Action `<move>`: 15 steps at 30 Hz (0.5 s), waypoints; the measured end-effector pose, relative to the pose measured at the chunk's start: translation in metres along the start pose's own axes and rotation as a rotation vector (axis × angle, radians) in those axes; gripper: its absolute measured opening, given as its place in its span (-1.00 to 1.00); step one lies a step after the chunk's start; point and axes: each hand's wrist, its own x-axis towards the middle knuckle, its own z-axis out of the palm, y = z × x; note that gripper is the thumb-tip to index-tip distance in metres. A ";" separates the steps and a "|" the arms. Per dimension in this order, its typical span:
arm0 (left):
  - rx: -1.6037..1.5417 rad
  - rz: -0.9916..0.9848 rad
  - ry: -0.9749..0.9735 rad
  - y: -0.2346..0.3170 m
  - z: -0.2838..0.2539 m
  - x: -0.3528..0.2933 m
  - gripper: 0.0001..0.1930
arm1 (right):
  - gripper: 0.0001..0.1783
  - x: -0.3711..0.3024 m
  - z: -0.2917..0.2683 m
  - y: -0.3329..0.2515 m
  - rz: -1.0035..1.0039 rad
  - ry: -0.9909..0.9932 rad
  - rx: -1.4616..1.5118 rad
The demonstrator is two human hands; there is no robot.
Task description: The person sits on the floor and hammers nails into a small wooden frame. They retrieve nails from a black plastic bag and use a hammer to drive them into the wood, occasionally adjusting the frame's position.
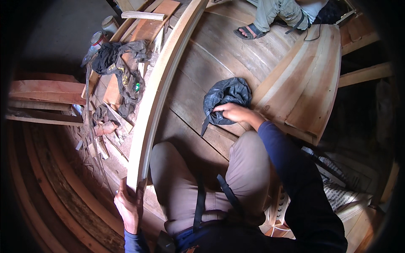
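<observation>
A long, pale wooden plank (pixel 162 80) stands on edge and runs from the top of the view down to my left side. My left hand (pixel 128 206) is closed around its near end. In front of my knees, a crumpled black plastic bag (pixel 223 90) lies on the board floor (pixel 190 90). My right hand (pixel 236 113) is at the bag's near side, its fingers bent against the plastic and partly hidden by the folds. Whatever the bag contains is out of sight.
Dark rags (pixel 126 78), wood scraps (pixel 109 128) and tins (pixel 109 24) lie left of the plank. Curved timbers (pixel 59 164) fill the lower left. At right is a broad panel of joined boards (pixel 303 80). Another person's sandalled foot (pixel 251 31) rests at the top.
</observation>
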 end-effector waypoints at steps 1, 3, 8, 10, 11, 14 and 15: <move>-0.007 -0.015 0.004 0.000 0.000 0.000 -0.69 | -0.54 0.006 0.001 0.008 0.106 0.098 0.222; 0.007 -0.004 0.023 -0.008 -0.001 -0.001 -0.70 | -0.62 0.009 -0.002 0.005 0.275 0.268 0.551; -0.034 -0.001 0.025 0.002 0.001 0.003 -0.69 | -0.50 -0.002 -0.015 0.045 0.375 0.597 -0.126; -0.061 -0.041 0.005 0.009 0.000 0.003 -0.61 | -0.24 0.002 -0.002 0.046 0.498 0.627 -0.300; -0.074 -0.025 0.043 0.006 0.002 0.002 -0.63 | -0.20 0.007 0.003 0.040 0.530 0.608 -0.360; -0.098 0.011 0.126 -0.006 0.008 -0.001 -0.67 | -0.15 0.009 -0.004 0.018 0.615 0.433 -0.490; -0.092 0.022 0.131 -0.007 0.008 0.000 -0.65 | -0.17 0.005 -0.007 0.022 0.624 0.415 -0.516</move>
